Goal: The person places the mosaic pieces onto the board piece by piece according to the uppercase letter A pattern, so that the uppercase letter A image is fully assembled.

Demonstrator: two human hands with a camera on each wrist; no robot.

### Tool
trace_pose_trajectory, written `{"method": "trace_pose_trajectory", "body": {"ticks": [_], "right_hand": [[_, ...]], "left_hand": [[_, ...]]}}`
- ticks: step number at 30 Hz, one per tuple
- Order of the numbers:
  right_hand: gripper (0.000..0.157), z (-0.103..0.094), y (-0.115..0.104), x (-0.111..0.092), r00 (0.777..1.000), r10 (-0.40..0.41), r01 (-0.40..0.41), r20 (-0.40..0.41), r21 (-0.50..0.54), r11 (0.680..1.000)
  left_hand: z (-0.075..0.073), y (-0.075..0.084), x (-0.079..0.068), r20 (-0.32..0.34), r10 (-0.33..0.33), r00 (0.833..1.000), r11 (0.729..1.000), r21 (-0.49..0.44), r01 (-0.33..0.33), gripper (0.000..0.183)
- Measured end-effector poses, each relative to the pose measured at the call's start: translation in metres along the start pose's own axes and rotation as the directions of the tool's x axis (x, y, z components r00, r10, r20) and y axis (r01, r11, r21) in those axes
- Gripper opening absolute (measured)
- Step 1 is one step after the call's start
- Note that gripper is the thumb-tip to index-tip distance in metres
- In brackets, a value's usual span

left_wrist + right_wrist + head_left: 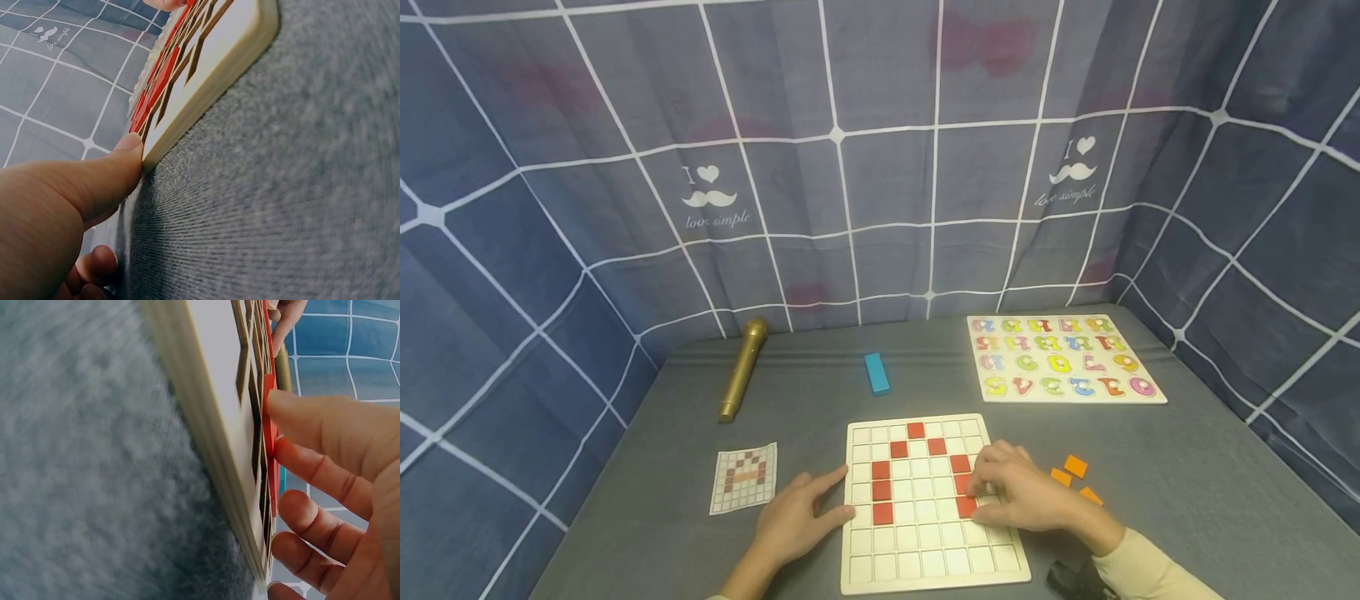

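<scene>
A pale wooden grid board (917,562) lies flat, with several red square tiles (882,490) set in its cells in an arch. My left hand (793,517) lies at the board's left edge, thumb and index finger extended and touching the rim; the thumb (128,147) shows at the corner in the left wrist view. Over the right column of tiles is my right hand (1018,487). Its thumb and index fingertips touch the lowest red tile (966,507), which sits in its cell, while the other fingers are loosely bent. Part of the tile above is covered by the hand.
Left of the board lies a pattern card (743,479), with a gold microphone (743,371) behind it. A blue block (876,374) is beyond the board. Orange tiles (1076,466) lie to the right, below a number puzzle board (1067,360). A black object (1071,581) sits under the right wrist.
</scene>
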State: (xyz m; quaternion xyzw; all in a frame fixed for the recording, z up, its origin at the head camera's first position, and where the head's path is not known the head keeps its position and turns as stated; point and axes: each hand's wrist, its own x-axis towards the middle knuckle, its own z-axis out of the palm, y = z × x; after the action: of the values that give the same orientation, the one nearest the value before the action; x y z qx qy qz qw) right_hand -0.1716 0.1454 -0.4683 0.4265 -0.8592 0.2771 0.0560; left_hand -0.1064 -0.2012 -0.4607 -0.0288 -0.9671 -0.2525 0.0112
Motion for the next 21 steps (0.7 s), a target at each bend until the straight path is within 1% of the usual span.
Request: {"method": "trace_pose_trajectory", "body": {"ticks": [6,11,17,19,21], "right_hand": [[0.015,0.0009,0.0006,0.0012,1.000,0.007,-0.007,0.006,-0.002,1.000],[0.016,-0.0005,-0.0012,0.0025,1.000,-0.005,0.005,-0.003,-0.009,1.000],[0.021,-0.0002,-0.0031,0.0044,0.996,-0.090,0.090,-0.024,-0.011,0.996],[0.020,0.0003,-0.0031,0.0043,0.993,-0.112,0.112,-0.026,-0.006,0.994],[0.017,0.0006,-0.0028,0.0036,0.993,-0.118,0.118,-0.029,0.001,0.993]], "left_hand": [[-0.0008,0.0006,-0.0006,0.010,-0.002,1.000,1.000,-0.007,0.002,0.062],[-0.0012,0.0002,-0.0007,0.005,0.002,1.000,1.000,-0.013,-0.002,0.061],[-0.0009,-0.0006,-0.0008,0.003,0.006,1.000,1.000,-0.013,-0.006,0.062],[-0.0005,-0.0007,-0.0010,0.006,0.007,1.000,1.000,-0.014,-0.007,0.062],[-0.0003,-0.0008,-0.0012,0.007,0.008,1.000,1.000,-0.013,-0.008,0.062]]}}
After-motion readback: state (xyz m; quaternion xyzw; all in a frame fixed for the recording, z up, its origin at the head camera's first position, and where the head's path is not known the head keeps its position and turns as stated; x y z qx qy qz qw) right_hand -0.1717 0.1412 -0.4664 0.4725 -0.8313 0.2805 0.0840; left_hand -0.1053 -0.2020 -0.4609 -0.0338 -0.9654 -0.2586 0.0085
